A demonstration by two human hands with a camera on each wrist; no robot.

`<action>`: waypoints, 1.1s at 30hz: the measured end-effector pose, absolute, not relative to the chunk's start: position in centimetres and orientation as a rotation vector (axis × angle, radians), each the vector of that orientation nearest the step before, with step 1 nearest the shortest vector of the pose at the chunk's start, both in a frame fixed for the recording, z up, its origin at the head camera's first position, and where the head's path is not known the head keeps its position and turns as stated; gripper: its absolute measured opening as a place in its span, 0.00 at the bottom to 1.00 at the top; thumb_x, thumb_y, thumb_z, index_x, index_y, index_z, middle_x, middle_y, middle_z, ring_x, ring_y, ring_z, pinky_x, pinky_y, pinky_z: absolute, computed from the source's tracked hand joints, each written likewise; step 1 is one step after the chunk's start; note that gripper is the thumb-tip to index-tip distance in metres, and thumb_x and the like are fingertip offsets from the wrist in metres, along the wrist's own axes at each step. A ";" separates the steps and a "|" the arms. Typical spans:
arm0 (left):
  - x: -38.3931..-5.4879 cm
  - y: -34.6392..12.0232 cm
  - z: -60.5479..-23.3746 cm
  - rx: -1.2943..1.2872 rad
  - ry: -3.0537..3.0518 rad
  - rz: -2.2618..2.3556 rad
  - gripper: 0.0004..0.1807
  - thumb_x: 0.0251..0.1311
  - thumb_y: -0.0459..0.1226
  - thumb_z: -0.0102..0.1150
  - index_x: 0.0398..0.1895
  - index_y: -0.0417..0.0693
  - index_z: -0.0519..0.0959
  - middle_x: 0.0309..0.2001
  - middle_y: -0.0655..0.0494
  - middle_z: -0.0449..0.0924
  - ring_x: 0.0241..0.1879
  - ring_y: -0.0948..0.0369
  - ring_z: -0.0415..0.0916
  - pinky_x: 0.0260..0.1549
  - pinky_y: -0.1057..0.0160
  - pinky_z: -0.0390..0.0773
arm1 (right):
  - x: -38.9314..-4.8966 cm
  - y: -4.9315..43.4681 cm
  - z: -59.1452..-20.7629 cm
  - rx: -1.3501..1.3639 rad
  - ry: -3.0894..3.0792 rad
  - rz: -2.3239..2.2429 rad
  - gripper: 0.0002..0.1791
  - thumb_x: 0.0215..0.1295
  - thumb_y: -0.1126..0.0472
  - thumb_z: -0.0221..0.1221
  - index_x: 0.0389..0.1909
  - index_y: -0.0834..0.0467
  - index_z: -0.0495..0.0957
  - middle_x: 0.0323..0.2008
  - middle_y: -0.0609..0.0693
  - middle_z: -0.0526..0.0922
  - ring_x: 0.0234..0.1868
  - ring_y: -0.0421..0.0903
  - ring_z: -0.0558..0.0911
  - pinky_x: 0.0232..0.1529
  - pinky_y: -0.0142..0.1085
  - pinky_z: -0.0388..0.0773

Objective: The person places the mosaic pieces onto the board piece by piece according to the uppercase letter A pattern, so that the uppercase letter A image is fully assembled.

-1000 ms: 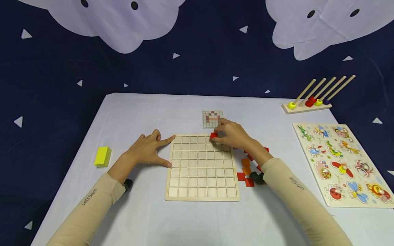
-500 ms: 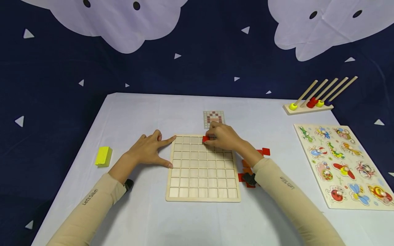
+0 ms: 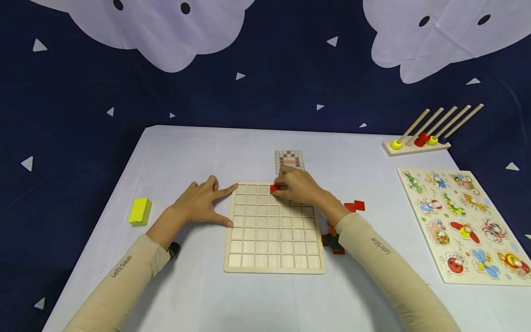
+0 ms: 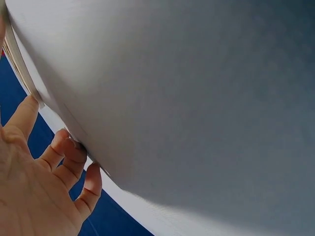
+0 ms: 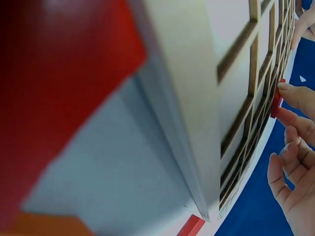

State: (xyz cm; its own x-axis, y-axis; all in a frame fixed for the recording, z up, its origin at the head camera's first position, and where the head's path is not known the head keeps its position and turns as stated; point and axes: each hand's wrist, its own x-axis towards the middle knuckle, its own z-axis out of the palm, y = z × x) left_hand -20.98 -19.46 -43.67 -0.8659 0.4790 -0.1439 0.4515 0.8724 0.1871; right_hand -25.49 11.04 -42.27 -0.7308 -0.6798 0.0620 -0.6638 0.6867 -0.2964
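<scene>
A wooden grid board lies on the white table. My right hand pinches a red square tile between thumb and forefinger at a top-row cell near the board's middle. In the right wrist view the red tile stands tilted at the grid, its edge between the fingertips. My left hand has its forefinger and thumb spread against the board's left edge, one near the top corner and one lower down. The left wrist view shows the left hand beside the board's edge.
Red tiles and orange ones lie right of the board, partly under the right sleeve. A small pattern card lies beyond the board. At right are an insect puzzle board and a peg stacker; a yellow block is at left.
My right hand has moved left along the board's top row with the red tile, bringing it to a cell nearer the middle. My left hand has stayed at the board's edge.
</scene>
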 end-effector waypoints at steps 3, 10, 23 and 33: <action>-21.0 -19.4 -43.7 0.720 2.860 0.218 0.62 0.30 0.79 0.62 0.75 0.70 0.60 0.41 0.55 0.63 0.32 0.59 0.62 0.35 0.58 0.60 | -25.5 11.0 -42.4 -1.137 2.844 -0.471 0.16 0.62 0.52 0.68 0.45 0.59 0.87 0.35 0.49 0.76 0.32 0.42 0.74 0.36 0.36 0.74; -21.0 -19.4 -43.6 0.725 2.862 0.225 0.62 0.31 0.79 0.63 0.75 0.69 0.60 0.41 0.54 0.63 0.32 0.59 0.62 0.34 0.58 0.59 | -25.3 10.8 -42.4 -1.135 2.876 -0.503 0.16 0.60 0.52 0.69 0.43 0.59 0.88 0.34 0.48 0.75 0.32 0.42 0.75 0.36 0.35 0.75; -20.9 -19.3 -43.5 0.715 2.855 0.237 0.62 0.31 0.78 0.64 0.75 0.69 0.60 0.41 0.54 0.63 0.32 0.59 0.62 0.34 0.58 0.59 | -25.1 10.9 -42.1 -1.025 2.871 -0.516 0.17 0.59 0.51 0.70 0.44 0.56 0.88 0.35 0.49 0.76 0.31 0.42 0.74 0.33 0.35 0.74; -20.9 -19.3 -43.5 0.709 2.852 0.236 0.62 0.31 0.78 0.64 0.75 0.69 0.60 0.41 0.54 0.63 0.33 0.59 0.62 0.35 0.58 0.59 | -24.7 14.8 -41.2 -0.884 2.894 -0.641 0.18 0.60 0.54 0.70 0.49 0.57 0.86 0.37 0.52 0.76 0.30 0.43 0.71 0.33 0.37 0.70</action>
State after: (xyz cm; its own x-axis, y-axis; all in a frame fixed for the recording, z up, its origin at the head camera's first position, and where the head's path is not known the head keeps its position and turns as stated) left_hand -20.93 -19.30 -43.49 -0.8668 0.4764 -0.1471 0.4458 0.8726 0.1995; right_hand -24.74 14.85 -41.18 -0.8356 -0.5444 0.0728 -0.5242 0.7510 -0.4015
